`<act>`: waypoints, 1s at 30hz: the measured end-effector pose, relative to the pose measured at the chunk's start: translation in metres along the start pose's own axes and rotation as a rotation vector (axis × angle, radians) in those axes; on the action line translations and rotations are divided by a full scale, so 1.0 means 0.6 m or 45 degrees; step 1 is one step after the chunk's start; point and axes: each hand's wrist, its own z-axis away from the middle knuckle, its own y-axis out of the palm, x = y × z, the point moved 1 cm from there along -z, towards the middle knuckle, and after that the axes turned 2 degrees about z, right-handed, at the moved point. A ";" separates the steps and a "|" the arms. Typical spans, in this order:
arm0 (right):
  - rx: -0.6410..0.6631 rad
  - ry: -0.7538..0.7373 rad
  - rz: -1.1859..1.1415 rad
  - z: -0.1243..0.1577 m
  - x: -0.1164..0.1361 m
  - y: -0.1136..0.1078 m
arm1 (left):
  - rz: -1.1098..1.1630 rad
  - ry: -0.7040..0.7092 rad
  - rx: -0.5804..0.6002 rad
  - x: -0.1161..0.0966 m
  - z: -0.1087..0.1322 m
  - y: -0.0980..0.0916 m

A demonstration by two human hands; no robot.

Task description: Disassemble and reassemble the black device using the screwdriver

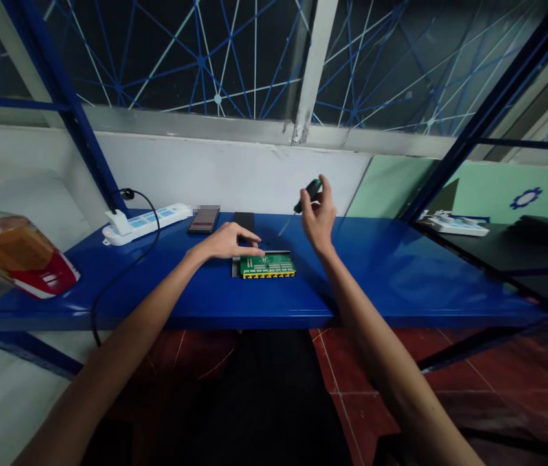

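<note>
A green circuit board (268,265) with a row of yellow ports along its near edge lies on the blue shelf (196,291). My left hand (228,243) rests flat on the shelf just behind the board's left end, fingers stretched toward it. My right hand (319,217) is raised above the shelf behind the board's right side. It grips a small screwdriver (306,194) with a dark handle, its thin shaft slanting down to the left.
A white power strip (145,222) with a black cable lies at the back left. Beside it are a phone (204,219) and a black flat item (243,221). A bottle of amber liquid (14,252) lies at the far left. Blue frame posts flank the shelf.
</note>
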 end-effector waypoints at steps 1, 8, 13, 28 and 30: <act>0.057 0.039 0.055 -0.008 -0.026 -0.005 | -0.031 0.017 0.033 -0.003 -0.001 0.005; 0.635 0.287 0.487 -0.004 -0.122 0.001 | -0.282 0.103 0.156 -0.018 -0.008 0.053; 0.902 0.238 0.759 0.018 -0.098 0.023 | -0.190 0.100 0.065 -0.020 -0.009 0.060; 0.650 0.377 -0.467 0.013 -0.016 0.000 | 1.505 -0.385 -0.575 -0.053 -0.097 -0.007; 0.736 0.453 -0.775 0.019 0.007 0.010 | 1.527 -0.472 -0.690 -0.048 -0.126 0.004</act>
